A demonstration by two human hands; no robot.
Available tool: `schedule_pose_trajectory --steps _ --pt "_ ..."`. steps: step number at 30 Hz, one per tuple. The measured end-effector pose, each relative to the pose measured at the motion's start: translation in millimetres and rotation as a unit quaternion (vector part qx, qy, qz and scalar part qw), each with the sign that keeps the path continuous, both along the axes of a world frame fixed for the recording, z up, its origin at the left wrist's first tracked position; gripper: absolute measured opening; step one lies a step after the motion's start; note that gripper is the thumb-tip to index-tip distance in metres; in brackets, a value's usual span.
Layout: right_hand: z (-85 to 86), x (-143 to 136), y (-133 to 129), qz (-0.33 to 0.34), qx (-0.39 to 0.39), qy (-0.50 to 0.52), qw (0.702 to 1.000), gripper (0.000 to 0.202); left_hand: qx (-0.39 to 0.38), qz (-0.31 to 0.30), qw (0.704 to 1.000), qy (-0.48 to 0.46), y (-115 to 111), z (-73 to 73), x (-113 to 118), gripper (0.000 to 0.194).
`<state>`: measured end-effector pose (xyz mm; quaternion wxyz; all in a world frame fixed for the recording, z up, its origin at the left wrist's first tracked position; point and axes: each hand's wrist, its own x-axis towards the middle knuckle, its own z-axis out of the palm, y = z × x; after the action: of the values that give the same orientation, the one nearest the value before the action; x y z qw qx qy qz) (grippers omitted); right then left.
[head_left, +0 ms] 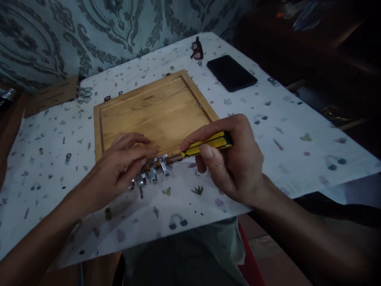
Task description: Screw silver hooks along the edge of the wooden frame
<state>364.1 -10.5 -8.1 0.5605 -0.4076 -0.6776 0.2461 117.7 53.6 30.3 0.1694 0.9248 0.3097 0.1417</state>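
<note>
A wooden panel (154,107) with a raised frame lies on the table. Along its near edge hang several silver metal hooks (163,166). My left hand (126,159) is closed at that edge, its fingers over the frame and its thumb beside the hooks, partly covering them. In my right hand (232,159) is a screwdriver with a yellow-and-black handle (208,145), held almost level. Its shaft points left toward the rightmost hook at the panel's edge. Whether the tip touches a screw is too small to tell.
A printed white cloth (276,159) covers the table. Behind the panel lie a dark tablet (231,72) and folded glasses (197,49). At the far left is a brown cardboard sheet (53,95) with more metal hooks (84,94) beside it. A patterned wall stands behind.
</note>
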Motion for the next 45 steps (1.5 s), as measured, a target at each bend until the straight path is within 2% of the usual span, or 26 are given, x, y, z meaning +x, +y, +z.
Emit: schedule_pose_trajectory --steps 3,6,8,11,15,18,23,27,35,40,45 --pt "-1.8 1 0 -0.006 -0.005 0.0 1.0 0.009 0.03 0.05 0.998 -0.01 7 6.5 -16 0.027" --pt "-4.5 3 0 0.001 -0.01 -0.005 1.0 0.011 0.065 0.134 0.988 -0.034 23 3.2 -42 0.029" --pt "-6.8 4 0 -0.004 -0.01 -0.015 1.0 0.012 0.077 0.203 0.976 -0.024 40 -5.1 -64 0.03" --pt "-9.7 7 0 -0.006 0.008 -0.039 0.999 0.013 0.082 0.334 0.939 0.028 74 -21.6 -98 0.032" --pt "-11.7 7 1 -0.017 0.01 -0.045 0.999 0.012 0.083 0.426 0.901 0.02 122 -40.5 -133 0.026" --pt "-11.6 6 3 -0.029 0.017 -0.036 0.999 0.01 0.075 0.469 0.88 0.016 151 -49.4 -146 0.036" --pt "-8.1 3 3 -0.045 0.009 -0.041 0.998 0.009 0.069 0.493 0.867 0.021 186 -56.9 -149 0.039" --pt "-6.4 4 2 -0.055 -0.002 -0.035 0.998 0.01 0.067 0.493 0.867 0.04 199 -59.6 -150 0.039" --pt "-5.4 4 2 -0.049 0.013 -0.043 0.998 0.009 0.073 0.494 0.865 0.058 197 -59.6 -155 0.037" --pt "-10.6 4 4 -0.044 0.016 -0.025 0.999 0.01 0.089 0.5 0.859 0.062 202 -56.9 -151 0.037" --pt "-10.4 4 4 -0.033 0.004 -0.018 0.999 0.008 0.098 0.476 0.872 0.061 200 -55.2 -148 0.035"
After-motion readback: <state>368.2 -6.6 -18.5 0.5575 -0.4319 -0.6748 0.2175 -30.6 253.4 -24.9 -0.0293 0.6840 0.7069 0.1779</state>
